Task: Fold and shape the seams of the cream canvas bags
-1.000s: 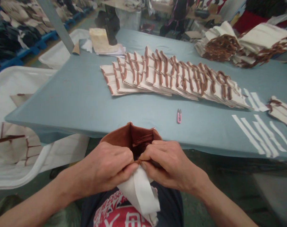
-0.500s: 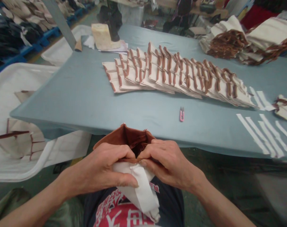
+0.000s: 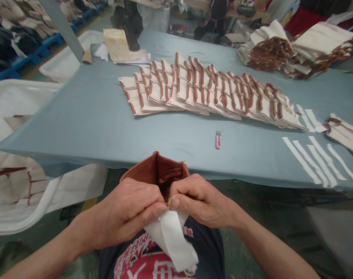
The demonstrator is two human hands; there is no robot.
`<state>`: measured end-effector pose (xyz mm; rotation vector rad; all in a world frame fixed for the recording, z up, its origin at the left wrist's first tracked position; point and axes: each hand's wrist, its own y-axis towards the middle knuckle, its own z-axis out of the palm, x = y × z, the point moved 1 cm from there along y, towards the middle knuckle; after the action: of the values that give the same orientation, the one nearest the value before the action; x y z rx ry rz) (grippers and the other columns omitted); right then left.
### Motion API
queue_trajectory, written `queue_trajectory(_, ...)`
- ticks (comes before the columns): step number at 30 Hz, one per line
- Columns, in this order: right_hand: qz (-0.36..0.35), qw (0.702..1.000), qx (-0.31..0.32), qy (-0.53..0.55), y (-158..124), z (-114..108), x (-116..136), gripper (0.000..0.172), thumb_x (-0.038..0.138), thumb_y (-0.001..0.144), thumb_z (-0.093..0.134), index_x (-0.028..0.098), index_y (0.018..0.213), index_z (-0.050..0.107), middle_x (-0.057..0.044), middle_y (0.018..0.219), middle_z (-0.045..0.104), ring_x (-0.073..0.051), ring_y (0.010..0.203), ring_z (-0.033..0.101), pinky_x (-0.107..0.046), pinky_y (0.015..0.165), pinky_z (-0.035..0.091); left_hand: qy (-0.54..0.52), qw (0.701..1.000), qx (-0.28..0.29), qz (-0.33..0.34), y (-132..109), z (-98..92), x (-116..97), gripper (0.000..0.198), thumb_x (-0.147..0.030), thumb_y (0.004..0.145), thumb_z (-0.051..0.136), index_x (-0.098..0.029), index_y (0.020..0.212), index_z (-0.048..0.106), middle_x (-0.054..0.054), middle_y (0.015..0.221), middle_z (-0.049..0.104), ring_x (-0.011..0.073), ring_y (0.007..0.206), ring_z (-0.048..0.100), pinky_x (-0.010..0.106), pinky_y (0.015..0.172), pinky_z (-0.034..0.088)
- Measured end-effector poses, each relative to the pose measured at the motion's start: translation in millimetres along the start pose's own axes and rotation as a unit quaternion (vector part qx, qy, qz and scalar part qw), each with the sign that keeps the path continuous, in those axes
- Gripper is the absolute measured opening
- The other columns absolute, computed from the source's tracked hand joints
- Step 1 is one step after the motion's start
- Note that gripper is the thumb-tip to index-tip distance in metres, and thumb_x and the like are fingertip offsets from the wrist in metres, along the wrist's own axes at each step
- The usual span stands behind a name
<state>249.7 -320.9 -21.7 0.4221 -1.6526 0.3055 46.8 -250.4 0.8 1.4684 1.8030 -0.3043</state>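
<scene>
Close to my body, at the table's front edge, I hold a fabric pouch (image 3: 145,166) with a brown lining and a cream outside. Its mouth gapes upward and the brown inside shows. My left hand (image 3: 130,209) pinches the near rim between thumb and fingers. Right beside it my right hand (image 3: 198,199) pinches the same rim, and the two thumbs almost meet. A white fabric strip (image 3: 176,240) hangs down from the rim below the thumbs. The fingertips inside the pouch are hidden.
On the blue-covered table (image 3: 86,116) lies a long overlapping row of cream pouches (image 3: 193,87) with brown edges. Pink thread snips (image 3: 218,140) lie nearer me. White strips (image 3: 312,159) are at the right, stacked fabric pieces (image 3: 269,48) behind. A white bin (image 3: 52,197) stands left.
My left thumb has moved up from the white strip onto the rim, beside the right thumb. The view has shifted slightly, so the table's things appear farther left.
</scene>
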Motion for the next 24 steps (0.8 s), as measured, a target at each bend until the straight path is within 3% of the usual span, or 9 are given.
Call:
queue_trajectory(3,-0.012,0.999,-0.019,0.023,-2.4,5.8,-7.9,0.049,0.054,0.107,0.049,0.018,0.075,0.059,0.005,0.061,0.047,-0.009,0.054,0.040,-0.021,0.051,0.033,-0.039,0.999,0.004,-0.033,-4.5,5.1,3.2,0.039,-0.021,0.110,0.037,-0.021,0.072,0.047,-0.005,0.062,0.051,0.0107,0.054,0.047,0.024,0.055,0.036)
queue_trajectory(6,-0.056,0.996,-0.029,-0.061,-11.4,7.5,-8.2,0.041,0.041,0.111,0.044,0.016,0.084,0.064,0.000,0.069,0.062,-0.011,0.062,0.054,-0.023,0.060,0.042,-0.036,0.998,0.006,-0.053,-9.8,9.0,7.3,0.043,-0.025,0.110,0.039,-0.020,0.069,0.049,-0.005,0.058,0.050,0.0105,0.052,0.047,0.025,0.054,0.034)
queue_trajectory(11,-0.079,0.977,-0.013,-0.197,-28.2,6.6,-2.7,0.029,0.024,0.112,0.040,0.016,0.103,0.067,-0.005,0.089,0.076,-0.015,0.077,0.067,-0.027,0.074,0.050,0.059,0.998,-0.024,-0.003,-14.9,11.7,11.1,0.050,-0.030,0.112,0.046,-0.020,0.063,0.045,-0.006,0.054,0.046,0.0101,0.050,0.040,0.029,0.052,0.027)
queue_trajectory(15,-0.111,0.952,-0.022,-0.284,-30.2,9.4,2.7,0.029,0.021,0.111,0.038,0.016,0.100,0.065,-0.005,0.085,0.074,-0.016,0.072,0.064,-0.029,0.070,0.048,0.058,0.998,-0.028,0.021,-16.7,8.8,9.0,0.053,-0.040,0.113,0.042,-0.021,0.064,0.043,-0.006,0.054,0.044,0.0104,0.049,0.039,0.030,0.051,0.026)
queue_trajectory(18,-0.140,0.927,-0.040,-0.345,-26.0,11.2,6.0,0.032,0.023,0.112,0.037,0.016,0.097,0.065,-0.004,0.081,0.073,-0.017,0.070,0.063,-0.031,0.068,0.046,0.022,0.999,0.016,-0.028,-13.2,2.9,3.1,0.058,-0.050,0.114,0.026,-0.021,0.067,0.044,-0.005,0.058,0.049,0.0111,0.051,0.044,0.029,0.053,0.031)
queue_trajectory(21,-0.154,0.905,-0.056,-0.393,-21.7,12.8,9.7,0.034,0.022,0.112,0.038,0.016,0.093,0.065,-0.004,0.079,0.073,-0.017,0.069,0.063,-0.032,0.068,0.045,0.001,0.993,0.075,-0.088,-5.6,-2.9,-7.0,0.054,-0.038,0.115,0.020,-0.021,0.070,0.045,-0.004,0.064,0.056,0.0118,0.055,0.049,0.027,0.058,0.036)
queue_trajectory(24,-0.161,0.880,-0.076,-0.441,-20.6,15.8,16.5,0.036,0.018,0.110,0.040,0.017,0.083,0.063,-0.002,0.072,0.069,-0.017,0.063,0.056,-0.033,0.063,0.040,0.024,0.990,0.093,-0.106,1.5,-6.2,-18.1,0.045,-0.029,0.113,0.032,-0.021,0.071,0.047,-0.005,0.066,0.059,0.0122,0.060,0.053,0.027,0.063,0.039)
